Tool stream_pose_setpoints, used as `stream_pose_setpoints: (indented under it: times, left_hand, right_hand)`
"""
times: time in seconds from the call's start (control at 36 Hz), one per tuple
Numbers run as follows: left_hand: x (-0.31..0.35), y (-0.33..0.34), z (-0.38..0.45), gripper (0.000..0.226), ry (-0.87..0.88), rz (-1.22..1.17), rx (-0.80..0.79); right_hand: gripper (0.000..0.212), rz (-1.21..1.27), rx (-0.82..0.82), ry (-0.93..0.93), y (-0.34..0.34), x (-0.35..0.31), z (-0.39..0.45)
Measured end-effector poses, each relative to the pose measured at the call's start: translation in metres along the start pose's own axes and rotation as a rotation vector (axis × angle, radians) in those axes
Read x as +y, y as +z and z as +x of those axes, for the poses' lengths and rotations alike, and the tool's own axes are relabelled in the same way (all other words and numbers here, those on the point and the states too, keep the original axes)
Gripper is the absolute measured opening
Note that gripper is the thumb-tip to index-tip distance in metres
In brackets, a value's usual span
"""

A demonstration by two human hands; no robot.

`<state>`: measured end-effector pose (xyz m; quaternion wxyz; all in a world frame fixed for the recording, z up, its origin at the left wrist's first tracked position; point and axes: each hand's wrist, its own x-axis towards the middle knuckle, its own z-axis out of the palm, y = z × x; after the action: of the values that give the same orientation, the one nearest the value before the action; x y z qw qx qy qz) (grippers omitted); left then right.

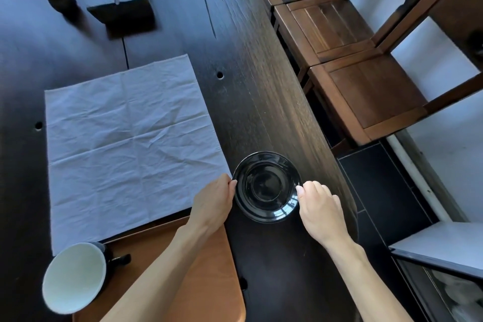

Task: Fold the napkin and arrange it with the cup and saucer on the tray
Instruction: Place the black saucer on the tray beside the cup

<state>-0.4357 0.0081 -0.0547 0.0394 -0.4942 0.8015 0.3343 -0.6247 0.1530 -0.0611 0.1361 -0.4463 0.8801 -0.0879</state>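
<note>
The round glossy black saucer [266, 187] sits on the dark wooden table [248, 60] between 2 hands: the left hand [213, 202] pinches its left rim, the right hand [317, 206] its right rim. The creased white cloth napkin [125, 144] lies unfolded to the left, and the white-lined black cup [74, 277] stands near-left on the brown wooden tray [203, 274]

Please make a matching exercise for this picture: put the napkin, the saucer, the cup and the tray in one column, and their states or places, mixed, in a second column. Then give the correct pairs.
Column 1
1. napkin
2. saucer
3. cup
4. tray

Column 2
A. held at its rim by the left hand and the right hand
B. spread flat and unfolded on the dark table
C. orange-brown, partly under the left forearm
D. white inside, dark handle, at the tray's left end

Pairs: 1-B, 2-A, 3-D, 4-C
</note>
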Motion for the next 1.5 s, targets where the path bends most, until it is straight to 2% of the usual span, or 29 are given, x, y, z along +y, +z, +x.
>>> stream_pose_setpoints:
  times: [0.22, 0.39, 0.53, 0.69, 1.03, 1.31, 1.5]
  left_hand:
    - [0.003, -0.017, -0.011, 0.032, 0.015, -0.083, 0.066]
    - [-0.016, -0.034, -0.046, 0.029, -0.023, -0.168, 0.150]
    - [-0.043, -0.035, -0.091, 0.028, -0.128, -0.213, 0.164]
    - [-0.069, -0.022, -0.128, 0.028, -0.240, -0.266, 0.192]
    - [-0.101, -0.014, -0.160, 0.030, -0.359, -0.271, 0.196]
    - [-0.117, -0.010, -0.163, 0.031, -0.351, -0.308, 0.204]
    - [-0.116, -0.013, -0.159, 0.034, -0.321, -0.286, 0.168]
  right_hand:
    - [0.036, 0.226, -0.063, 0.060, -0.015, -0.014, -0.006]
    - [0.036, 0.281, -0.054, -0.026, -0.022, -0.041, -0.026]
    - [0.049, 0.253, -0.062, -0.128, -0.007, -0.061, -0.045]
    - [0.037, 0.257, -0.079, -0.168, 0.016, -0.081, -0.066]
    - [0.034, 0.253, -0.211, -0.183, 0.032, -0.108, -0.089]
    - [0.032, 0.223, -0.244, -0.133, 0.045, -0.119, -0.094]
    - [0.034, 0.308, -0.387, -0.031, 0.035, -0.108, -0.088]
